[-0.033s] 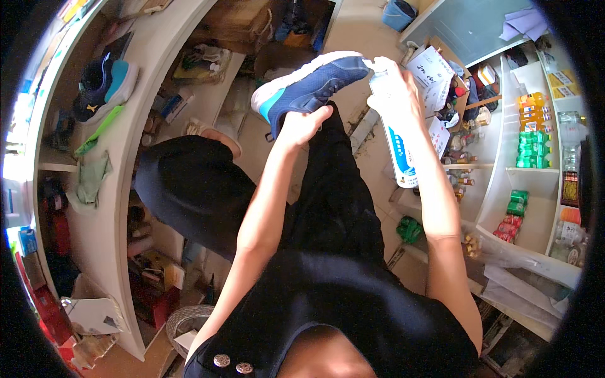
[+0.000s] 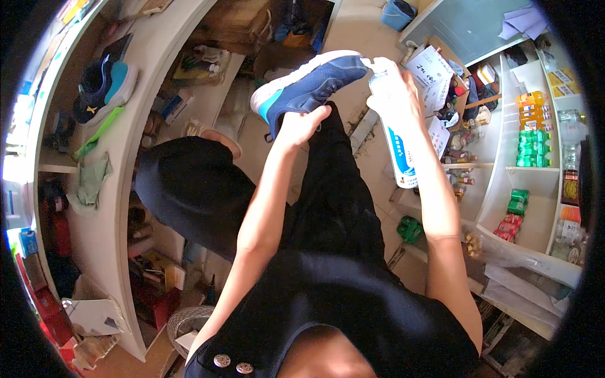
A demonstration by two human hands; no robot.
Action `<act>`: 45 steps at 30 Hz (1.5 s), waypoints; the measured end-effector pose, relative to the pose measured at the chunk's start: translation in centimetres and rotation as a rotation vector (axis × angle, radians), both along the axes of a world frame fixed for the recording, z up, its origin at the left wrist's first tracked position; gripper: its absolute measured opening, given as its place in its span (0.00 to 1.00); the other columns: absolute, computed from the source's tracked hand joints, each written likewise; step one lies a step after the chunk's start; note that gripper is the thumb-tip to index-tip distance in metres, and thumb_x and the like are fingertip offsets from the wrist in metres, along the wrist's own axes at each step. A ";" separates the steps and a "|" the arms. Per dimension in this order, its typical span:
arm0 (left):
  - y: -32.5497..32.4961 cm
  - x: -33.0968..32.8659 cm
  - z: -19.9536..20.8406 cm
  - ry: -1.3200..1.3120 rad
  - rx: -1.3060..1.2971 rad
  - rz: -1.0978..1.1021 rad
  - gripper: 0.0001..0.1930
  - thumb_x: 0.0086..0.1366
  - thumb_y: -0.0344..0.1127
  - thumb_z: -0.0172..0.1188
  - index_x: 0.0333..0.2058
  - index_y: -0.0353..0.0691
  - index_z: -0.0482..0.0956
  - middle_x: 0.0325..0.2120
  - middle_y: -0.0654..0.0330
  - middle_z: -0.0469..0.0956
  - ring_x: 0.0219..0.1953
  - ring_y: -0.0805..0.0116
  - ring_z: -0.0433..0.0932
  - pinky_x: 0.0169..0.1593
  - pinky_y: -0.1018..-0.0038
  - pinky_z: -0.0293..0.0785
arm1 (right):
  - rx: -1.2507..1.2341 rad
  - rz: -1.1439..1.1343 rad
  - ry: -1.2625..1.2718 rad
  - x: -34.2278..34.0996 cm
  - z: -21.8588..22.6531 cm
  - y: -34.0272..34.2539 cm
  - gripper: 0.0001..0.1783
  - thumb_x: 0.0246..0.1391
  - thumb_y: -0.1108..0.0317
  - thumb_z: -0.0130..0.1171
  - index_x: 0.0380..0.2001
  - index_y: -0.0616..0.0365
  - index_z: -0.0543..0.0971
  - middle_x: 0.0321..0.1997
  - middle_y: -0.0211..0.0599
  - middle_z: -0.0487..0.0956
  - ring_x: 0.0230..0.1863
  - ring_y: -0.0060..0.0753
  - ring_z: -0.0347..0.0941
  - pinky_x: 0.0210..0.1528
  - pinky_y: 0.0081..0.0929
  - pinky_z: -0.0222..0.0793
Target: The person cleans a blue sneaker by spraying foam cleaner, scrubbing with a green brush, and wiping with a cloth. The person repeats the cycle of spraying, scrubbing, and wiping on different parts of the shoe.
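Note:
My left hand (image 2: 304, 127) is closed on a navy sneaker (image 2: 315, 85) with a white sole and light-blue heel, its thumb along the opening and its other fingers hidden by the shoe. The sneaker's toe points right. My right hand (image 2: 397, 94) is wrapped round the upper part of a white-and-blue spray bottle (image 2: 401, 157). The bottle's top is close by the toe; glare hides whether they touch. On the left counter sits a matching sneaker (image 2: 104, 88), with a bright green brush (image 2: 99, 133) and a grey-green cloth (image 2: 93, 183) beside it.
White shelves (image 2: 532, 183) on the right hold packs of orange, green and red drinks. A cardboard box (image 2: 463, 63) of odds and ends stands before them. At the far end is a blue bucket (image 2: 398, 14). A wicker basket (image 2: 183, 324) lies low on the left.

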State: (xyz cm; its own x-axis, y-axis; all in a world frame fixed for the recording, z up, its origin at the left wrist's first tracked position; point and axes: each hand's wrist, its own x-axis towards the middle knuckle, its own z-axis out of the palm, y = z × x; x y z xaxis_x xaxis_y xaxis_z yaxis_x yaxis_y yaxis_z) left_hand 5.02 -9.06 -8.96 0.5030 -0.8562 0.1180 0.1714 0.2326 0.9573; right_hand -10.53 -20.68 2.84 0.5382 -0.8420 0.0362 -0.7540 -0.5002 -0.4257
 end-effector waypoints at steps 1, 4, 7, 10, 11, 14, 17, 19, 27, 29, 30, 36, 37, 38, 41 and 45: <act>0.5 -0.1 1.2 0.048 0.082 0.023 0.20 0.53 0.30 0.63 0.46 0.36 0.77 0.41 0.62 0.78 0.43 0.68 0.75 0.50 0.73 0.70 | 0.003 0.024 -0.072 -0.3 -0.4 -0.4 0.42 0.40 0.70 0.68 0.61 0.36 0.65 0.50 0.43 0.73 0.52 0.48 0.73 0.52 0.41 0.70; 0.0 0.8 0.8 0.391 0.006 -0.028 0.19 0.50 0.29 0.63 0.43 0.34 0.77 0.35 0.60 0.79 0.38 0.67 0.77 0.45 0.73 0.74 | 0.068 0.090 -0.307 -0.8 -1.5 -1.1 0.43 0.40 0.73 0.68 0.62 0.40 0.64 0.52 0.42 0.74 0.52 0.40 0.73 0.53 0.37 0.71; 0.0 2.0 0.7 0.858 -0.117 -0.103 0.18 0.50 0.26 0.58 0.43 0.29 0.74 0.35 0.53 0.79 0.35 0.59 0.78 0.46 0.67 0.77 | 0.158 0.131 -0.503 -0.2 -1.1 -0.4 0.44 0.39 0.76 0.68 0.62 0.45 0.64 0.56 0.39 0.74 0.52 0.32 0.73 0.54 0.32 0.71; 0.1 2.8 0.4 0.996 -0.212 -0.268 0.29 0.52 0.32 0.55 0.54 0.27 0.66 0.43 0.44 0.76 0.46 0.50 0.78 0.52 0.58 0.77 | 0.096 0.158 -0.492 0.7 -0.4 0.6 0.43 0.39 0.76 0.69 0.62 0.45 0.65 0.56 0.39 0.74 0.52 0.33 0.73 0.55 0.33 0.72; 0.2 2.3 1.0 1.000 -0.209 -0.245 0.30 0.52 0.33 0.55 0.54 0.26 0.66 0.45 0.42 0.75 0.47 0.49 0.77 0.53 0.57 0.76 | 0.068 0.221 -0.530 1.0 -0.3 0.7 0.43 0.39 0.75 0.69 0.62 0.44 0.65 0.56 0.41 0.74 0.52 0.36 0.74 0.54 0.34 0.72; 0.3 1.8 1.9 0.986 -0.182 -0.191 0.32 0.52 0.37 0.54 0.56 0.26 0.65 0.48 0.40 0.74 0.49 0.45 0.76 0.54 0.54 0.74 | -0.079 0.241 -0.432 1.9 0.0 0.7 0.43 0.38 0.73 0.68 0.61 0.40 0.66 0.54 0.42 0.74 0.53 0.41 0.75 0.53 0.37 0.74; 0.4 2.0 1.8 1.008 -0.199 -0.197 0.31 0.53 0.37 0.54 0.55 0.26 0.65 0.48 0.40 0.74 0.48 0.45 0.76 0.54 0.54 0.74 | -0.124 0.174 -0.298 2.3 0.6 1.2 0.41 0.38 0.71 0.68 0.60 0.38 0.67 0.50 0.45 0.74 0.50 0.47 0.76 0.49 0.41 0.75; 0.4 2.1 1.8 1.041 -0.207 -0.195 0.30 0.53 0.36 0.54 0.55 0.27 0.66 0.48 0.41 0.75 0.48 0.45 0.77 0.54 0.54 0.74 | -0.126 0.146 -0.227 2.5 1.0 1.7 0.41 0.38 0.70 0.67 0.59 0.37 0.67 0.48 0.47 0.73 0.48 0.49 0.76 0.47 0.43 0.75; 0.5 2.6 2.1 1.132 -0.255 -0.173 0.21 0.55 0.37 0.56 0.46 0.31 0.73 0.43 0.48 0.78 0.44 0.49 0.78 0.52 0.53 0.75 | -0.133 0.154 -0.251 1.5 -1.2 2.7 0.40 0.37 0.69 0.68 0.58 0.39 0.67 0.43 0.47 0.73 0.45 0.50 0.76 0.46 0.42 0.75; 0.6 2.7 2.3 1.166 -0.286 -0.191 0.20 0.55 0.37 0.56 0.45 0.32 0.73 0.43 0.48 0.78 0.44 0.50 0.78 0.52 0.54 0.74 | -0.101 0.143 -0.245 1.1 -1.6 3.6 0.40 0.37 0.69 0.68 0.58 0.40 0.67 0.43 0.47 0.74 0.45 0.49 0.76 0.46 0.41 0.74; 0.6 2.6 2.4 1.182 -0.295 -0.186 0.20 0.55 0.37 0.56 0.45 0.32 0.73 0.43 0.48 0.78 0.44 0.50 0.78 0.53 0.54 0.74 | -0.073 0.133 -0.227 0.9 -1.8 3.9 0.40 0.37 0.69 0.68 0.58 0.40 0.67 0.43 0.47 0.74 0.44 0.49 0.76 0.46 0.41 0.74; 0.3 2.5 3.2 1.273 -0.346 -0.056 0.20 0.56 0.37 0.56 0.45 0.31 0.73 0.44 0.48 0.78 0.46 0.51 0.77 0.56 0.55 0.71 | 0.067 0.152 -0.239 0.1 -4.2 5.7 0.42 0.36 0.73 0.68 0.59 0.45 0.67 0.48 0.44 0.75 0.46 0.45 0.75 0.49 0.38 0.73; 0.5 2.7 3.4 1.288 -0.378 -0.057 0.20 0.56 0.37 0.56 0.46 0.31 0.73 0.45 0.48 0.78 0.47 0.50 0.77 0.57 0.55 0.71 | 0.133 0.208 -0.374 0.2 -4.2 6.1 0.42 0.36 0.76 0.68 0.59 0.48 0.67 0.49 0.44 0.75 0.49 0.43 0.74 0.51 0.37 0.72; 0.6 2.9 3.4 1.303 -0.409 -0.058 0.20 0.56 0.37 0.55 0.46 0.31 0.73 0.45 0.48 0.78 0.47 0.50 0.77 0.57 0.55 0.71 | 0.096 0.204 -0.392 0.6 -4.0 6.2 0.42 0.36 0.76 0.68 0.59 0.49 0.67 0.49 0.43 0.75 0.49 0.42 0.74 0.52 0.37 0.72; 0.8 3.0 3.9 1.285 -0.450 0.018 0.20 0.57 0.35 0.55 0.46 0.30 0.73 0.47 0.47 0.77 0.49 0.50 0.76 0.58 0.56 0.71 | -0.004 0.205 -0.390 1.7 -2.4 6.2 0.41 0.36 0.76 0.68 0.58 0.48 0.68 0.47 0.43 0.75 0.49 0.40 0.74 0.51 0.36 0.72; 1.0 3.8 4.1 1.280 -0.517 0.054 0.19 0.57 0.34 0.55 0.46 0.29 0.72 0.46 0.47 0.77 0.49 0.51 0.76 0.58 0.57 0.71 | -0.002 0.200 -0.284 2.4 -2.9 6.4 0.41 0.36 0.75 0.67 0.58 0.42 0.67 0.44 0.46 0.73 0.46 0.49 0.76 0.47 0.41 0.75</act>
State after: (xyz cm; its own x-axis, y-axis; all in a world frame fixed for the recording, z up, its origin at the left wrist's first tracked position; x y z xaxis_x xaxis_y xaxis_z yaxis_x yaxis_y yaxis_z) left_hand 8.83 -8.04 -4.89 0.5317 -0.8332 -0.1522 0.8371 0.5443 -0.0555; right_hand -8.12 -14.30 -0.09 0.6605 -0.7210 0.2095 -0.4926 -0.6268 -0.6037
